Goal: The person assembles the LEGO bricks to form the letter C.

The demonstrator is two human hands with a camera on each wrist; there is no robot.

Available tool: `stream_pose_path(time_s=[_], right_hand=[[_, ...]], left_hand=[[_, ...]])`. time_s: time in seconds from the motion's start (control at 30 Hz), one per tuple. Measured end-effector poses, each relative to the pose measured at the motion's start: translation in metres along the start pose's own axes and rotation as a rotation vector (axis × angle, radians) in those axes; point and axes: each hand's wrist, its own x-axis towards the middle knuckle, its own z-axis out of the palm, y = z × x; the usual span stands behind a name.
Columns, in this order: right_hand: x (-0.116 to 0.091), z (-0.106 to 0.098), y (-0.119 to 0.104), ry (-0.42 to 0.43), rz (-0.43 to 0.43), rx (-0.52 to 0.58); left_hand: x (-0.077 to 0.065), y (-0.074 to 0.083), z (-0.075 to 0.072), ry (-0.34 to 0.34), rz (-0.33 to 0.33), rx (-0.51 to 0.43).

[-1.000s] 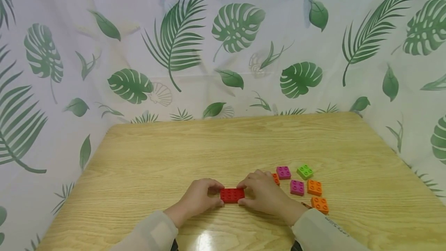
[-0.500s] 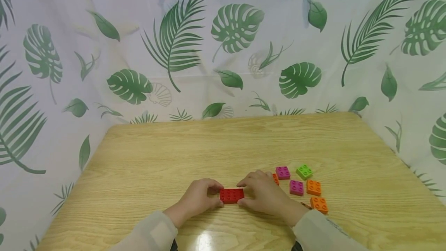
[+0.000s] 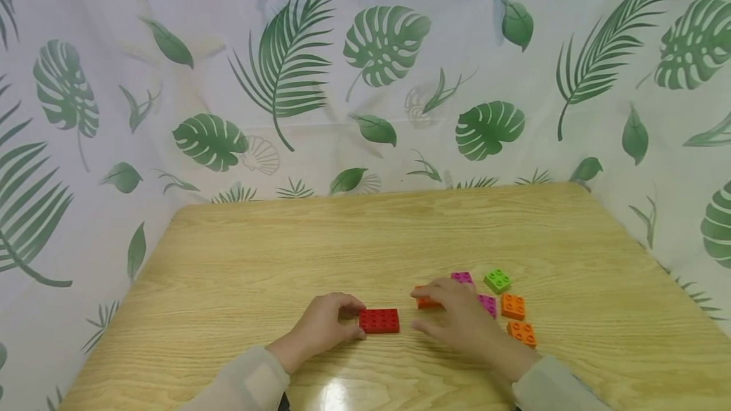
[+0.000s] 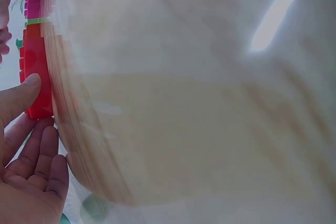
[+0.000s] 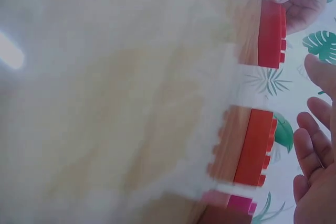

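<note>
A red toy building brick (image 3: 379, 321) lies studs up on the wooden table. My left hand (image 3: 320, 327) pinches its left end; in the left wrist view the thumb presses the brick's side. My right hand (image 3: 465, 317) is apart from that brick, its fingers spread and holding nothing. Beside the right fingers lies an orange-red brick (image 5: 254, 148), partly covered by them in the head view. In the right wrist view a gap separates this brick from the red one, and the hand stands to the right of both.
Right of the right hand lie two magenta bricks (image 3: 487, 305), a lime green brick (image 3: 498, 280) and two orange bricks (image 3: 513, 306). The hand partly covers the magenta ones. A leaf-print cloth (image 3: 308, 163) hangs behind and beside the table (image 3: 274, 246).
My right hand has let go of the red brick's right end and moved to the right, opening its fingers. The orange-red brick shows more now. My left hand stays on the red brick.
</note>
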Motion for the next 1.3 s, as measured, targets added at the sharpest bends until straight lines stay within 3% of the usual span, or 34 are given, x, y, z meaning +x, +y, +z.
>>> stream_pose_path(time_s=[0.3,0.43,0.97,1.3], right_hand=[[-0.026,-0.015,0.015,0.130,-0.042,-0.064],[-0.039,-0.025,0.022,0.124,-0.028,-0.050],[-0.075,-0.040,0.046,0.137,-0.031,-0.185],[-0.083,-0.047,0.051,0.062,0.022,-0.256]], left_hand=[[0.000,-0.001,0.000,-0.007,-0.001,-0.021],[0.000,-0.001,0.001,-0.008,-0.011,-0.032],[-0.001,-0.003,0.002,-0.001,-0.017,-0.023],[-0.001,-0.002,0.001,-0.009,-0.031,-0.025]])
